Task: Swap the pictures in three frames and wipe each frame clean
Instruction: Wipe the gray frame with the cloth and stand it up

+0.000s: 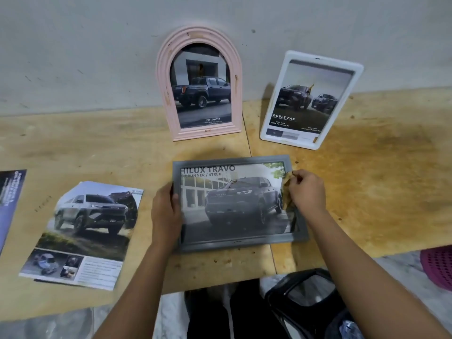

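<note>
Now grey frame lies flat before me — left hand grips its left edge so it won't slide; right hand pinches cloth at its right edge, wiping glass. Pink frame and white frame lean behind it — likely done.

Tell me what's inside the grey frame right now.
A Hilux Travo pickup picture fills the grey frame. The right hand and its cloth cover the picture's right edge.
</note>
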